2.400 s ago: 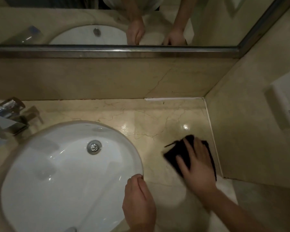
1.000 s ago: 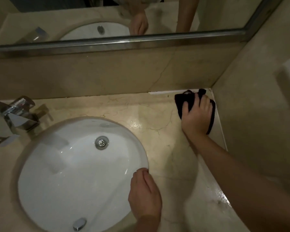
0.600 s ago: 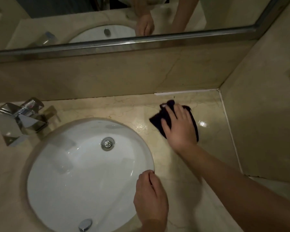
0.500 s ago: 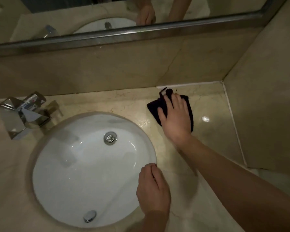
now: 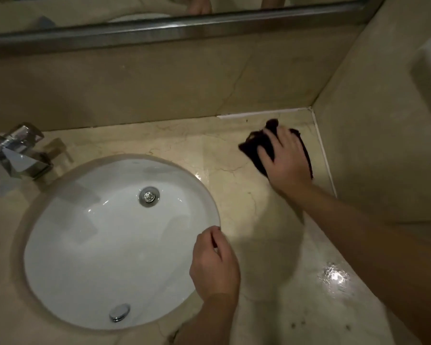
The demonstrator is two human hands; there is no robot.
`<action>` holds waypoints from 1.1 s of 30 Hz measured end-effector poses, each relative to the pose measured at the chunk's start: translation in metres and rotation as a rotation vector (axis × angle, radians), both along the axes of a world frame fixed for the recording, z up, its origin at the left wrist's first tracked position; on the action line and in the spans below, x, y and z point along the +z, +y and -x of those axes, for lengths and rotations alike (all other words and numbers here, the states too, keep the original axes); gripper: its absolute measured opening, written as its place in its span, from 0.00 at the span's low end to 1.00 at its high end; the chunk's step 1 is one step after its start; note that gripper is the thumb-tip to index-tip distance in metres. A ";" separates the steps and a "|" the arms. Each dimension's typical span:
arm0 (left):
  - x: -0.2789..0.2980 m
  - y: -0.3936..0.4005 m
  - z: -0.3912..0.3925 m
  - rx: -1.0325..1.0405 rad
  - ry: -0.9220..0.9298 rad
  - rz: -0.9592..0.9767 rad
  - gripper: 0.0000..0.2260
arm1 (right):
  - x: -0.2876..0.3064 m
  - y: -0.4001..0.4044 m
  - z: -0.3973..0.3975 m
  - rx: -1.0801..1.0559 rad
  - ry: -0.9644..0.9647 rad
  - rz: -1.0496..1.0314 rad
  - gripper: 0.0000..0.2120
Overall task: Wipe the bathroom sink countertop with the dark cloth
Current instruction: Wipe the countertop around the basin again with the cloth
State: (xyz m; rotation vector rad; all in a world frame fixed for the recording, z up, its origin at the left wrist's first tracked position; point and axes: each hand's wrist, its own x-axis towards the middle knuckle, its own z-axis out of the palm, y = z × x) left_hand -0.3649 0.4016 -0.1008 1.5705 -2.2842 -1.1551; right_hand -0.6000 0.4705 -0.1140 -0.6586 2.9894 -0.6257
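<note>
**Dark cloth pressed flat in the back right corner of the bench**

The dark cloth (image 5: 255,149) lay on the bench (image 5: 249,215), near the back right corner where the back wall (image 5: 159,83) met the side wall (image 5: 378,135). It sat close to the pale sealant line (image 5: 256,114) running along the back edge, and well apart from the basin.

Going from the biggest thing down: the bench was beige veined stone, glossy, with a bright spot of reflected light toward its near right side. Set into it on my left was the white oval basin (image 5: 85,245), with its round metal drain (image 5: 149,196) in the bowl and a small chrome overflow fitting (image 5: 119,312) near the front rim. Above the back wall ran the metal lower frame of the mirror (image 5: 184,28). The chrome faucet (image 5: 15,153) stood at the far left edge of the bench, behind the basin.

My right hand (image 5: 288,160) lay on top of the cloth with fingers extended and spread, pressing it down against the stone; dark fabric showed past my fingertips and along both sides of the hand. My left hand (image 5: 215,265) rested at the right rim of the basin, its fingers loosely curled under and holding nothing, the knuckles just at the basin's edge.
</note>
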 end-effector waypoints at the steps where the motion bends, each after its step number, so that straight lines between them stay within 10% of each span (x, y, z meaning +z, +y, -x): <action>1: -0.001 0.001 0.000 0.003 -0.003 -0.010 0.12 | 0.001 -0.007 0.010 -0.050 -0.020 0.005 0.27; 12: 0.003 -0.001 -0.003 -0.075 -0.001 -0.006 0.11 | 0.015 0.097 -0.200 0.462 -0.116 -0.119 0.25; 24: -0.001 0.002 0.002 -0.032 -0.012 0.037 0.13 | 0.001 0.035 0.019 -0.066 -0.049 -0.024 0.26; 33: 0.002 0.003 -0.004 -0.098 0.026 0.032 0.13 | 0.013 0.142 -0.212 -0.075 -0.168 0.008 0.26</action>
